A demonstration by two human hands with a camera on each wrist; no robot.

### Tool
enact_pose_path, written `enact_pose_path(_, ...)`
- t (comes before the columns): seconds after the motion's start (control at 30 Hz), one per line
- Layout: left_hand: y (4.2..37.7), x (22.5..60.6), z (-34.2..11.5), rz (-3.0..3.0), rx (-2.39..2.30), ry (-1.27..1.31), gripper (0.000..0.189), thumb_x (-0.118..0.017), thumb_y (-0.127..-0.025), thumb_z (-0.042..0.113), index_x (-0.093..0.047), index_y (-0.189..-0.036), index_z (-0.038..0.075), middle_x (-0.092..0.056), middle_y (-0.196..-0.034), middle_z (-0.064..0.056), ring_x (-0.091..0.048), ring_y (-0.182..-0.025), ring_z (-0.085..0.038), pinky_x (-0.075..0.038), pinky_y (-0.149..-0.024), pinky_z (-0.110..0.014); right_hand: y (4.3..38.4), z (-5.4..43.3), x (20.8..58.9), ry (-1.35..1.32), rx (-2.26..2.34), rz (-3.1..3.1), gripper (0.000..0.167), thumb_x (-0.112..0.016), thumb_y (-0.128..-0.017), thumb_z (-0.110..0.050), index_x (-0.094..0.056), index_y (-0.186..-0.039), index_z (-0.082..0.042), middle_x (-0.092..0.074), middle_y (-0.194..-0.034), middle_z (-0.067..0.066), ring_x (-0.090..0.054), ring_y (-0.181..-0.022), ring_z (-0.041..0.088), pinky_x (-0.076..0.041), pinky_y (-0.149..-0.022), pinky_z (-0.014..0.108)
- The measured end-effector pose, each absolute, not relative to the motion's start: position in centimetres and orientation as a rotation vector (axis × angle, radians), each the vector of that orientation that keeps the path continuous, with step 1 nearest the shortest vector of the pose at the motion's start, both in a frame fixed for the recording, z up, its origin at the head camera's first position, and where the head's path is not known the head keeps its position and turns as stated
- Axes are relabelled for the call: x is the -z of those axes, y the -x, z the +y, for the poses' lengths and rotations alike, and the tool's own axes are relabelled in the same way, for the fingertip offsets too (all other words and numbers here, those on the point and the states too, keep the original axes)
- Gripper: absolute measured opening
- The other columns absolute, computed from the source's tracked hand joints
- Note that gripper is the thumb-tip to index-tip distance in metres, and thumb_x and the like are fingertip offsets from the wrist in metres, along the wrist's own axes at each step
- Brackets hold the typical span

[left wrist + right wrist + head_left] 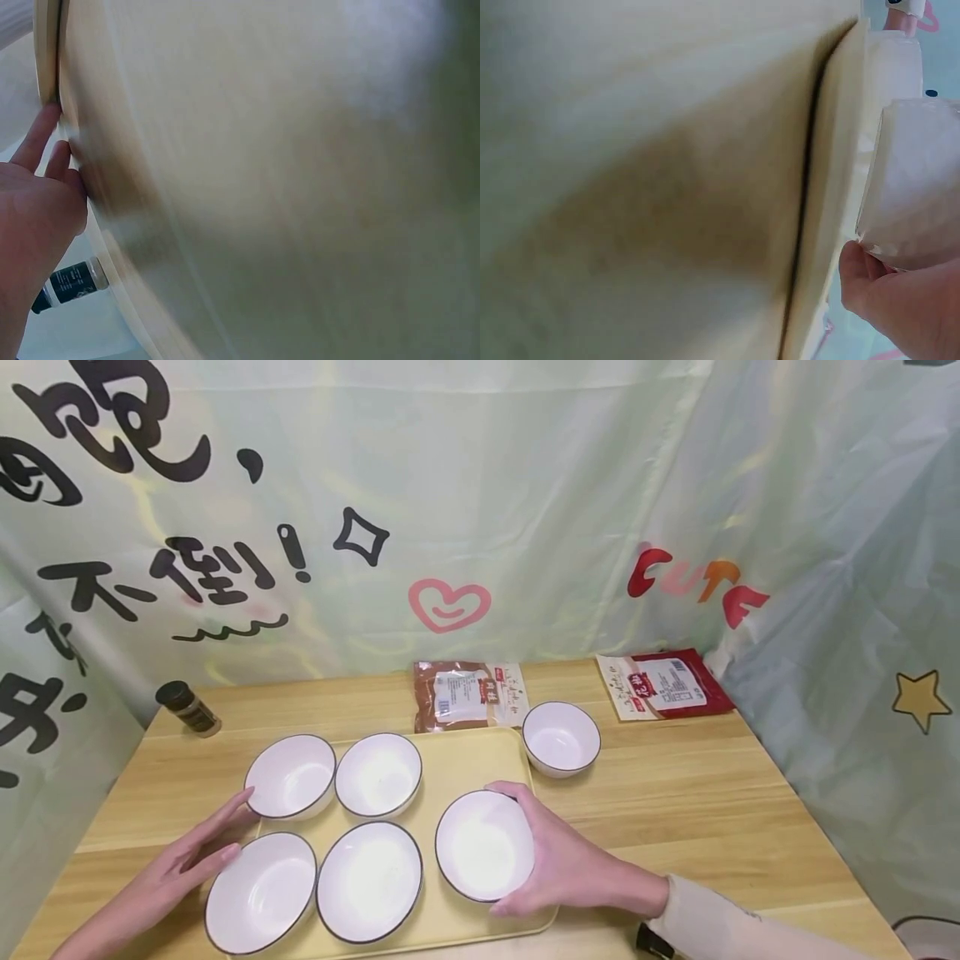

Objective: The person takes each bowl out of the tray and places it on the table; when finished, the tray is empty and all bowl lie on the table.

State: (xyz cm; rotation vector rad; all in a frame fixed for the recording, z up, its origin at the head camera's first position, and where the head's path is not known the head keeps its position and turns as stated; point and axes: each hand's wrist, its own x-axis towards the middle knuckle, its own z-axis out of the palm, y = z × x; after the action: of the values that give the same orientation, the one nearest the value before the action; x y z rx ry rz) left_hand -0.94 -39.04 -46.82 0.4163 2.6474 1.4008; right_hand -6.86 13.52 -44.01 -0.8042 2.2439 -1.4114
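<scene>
My right hand [543, 852] grips a white dark-rimmed bowl [483, 845] by its right side, thumb and fingers spread around it, over the right part of a yellow tray [472, 760]. The same bowl [919, 180] shows pale in the right wrist view. Beside the tray's left side, my left hand [183, 864] has its fingers extended, one fingertip right at the rim of the back-left bowl [292, 775] and the thumb by the front-left bowl [262, 893]. Fingers of the left hand [37, 187] reach the tray edge. Two more bowls, back [378, 774] and front [370, 881], stand alongside.
Another white bowl [561, 739] stands at the tray's back right corner. Behind lie a brown packet [468, 695] and a red packet [666, 685]. A black-capped spice jar [189, 708] is at the back left of the wooden table [675, 785]. Printed curtains [525, 510] surround it.
</scene>
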Motion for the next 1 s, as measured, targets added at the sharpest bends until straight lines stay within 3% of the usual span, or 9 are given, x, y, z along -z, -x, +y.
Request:
enact_pose_path(0.57,0.9,47.0,-39.1,2.665,-1.377,-0.354,0.071,-0.057,-0.114,0.005,-0.026,-0.176,0.021,-0.046,-0.159,0.027,-0.045,-0.138,0.013,-0.04,-0.1,-0.008,7.7,15.1,41.4,0.744,1.459,2.35,0.127,-0.108,-0.062,-0.034,-0.032,-0.163,-0.024,-0.052,-0.15,0.006,-0.059,-0.128,0.028,-0.054,-0.103,0.051)
enact_pose_path(0.7,1.0,46.9,-39.2,2.624,-1.363,-0.251,0.071,-0.056,-0.116,0.013,-0.023,-0.176,0.028,-0.039,-0.16,0.031,-0.038,-0.138,0.02,-0.038,-0.098,-0.008,8.0,15.8,40.4,0.707,1.51,2.364,0.129,-0.109,-0.061,-0.031,-0.031,-0.164,-0.024,-0.05,-0.153,0.011,-0.059,-0.129,0.033,-0.054,-0.101,0.051)
enact_pose_path(1.0,0.9,47.0,-39.1,2.62,-1.415,-0.331,0.072,-0.055,-0.114,0.005,-0.024,-0.176,0.023,-0.039,-0.164,0.029,-0.034,-0.143,0.019,-0.033,-0.102,-0.006,9.3,17.6,38.6,0.666,1.564,2.464,0.128,-0.108,-0.063,-0.025,-0.032,-0.164,-0.025,-0.045,-0.159,0.016,-0.058,-0.13,0.045,-0.056,-0.095,0.054)
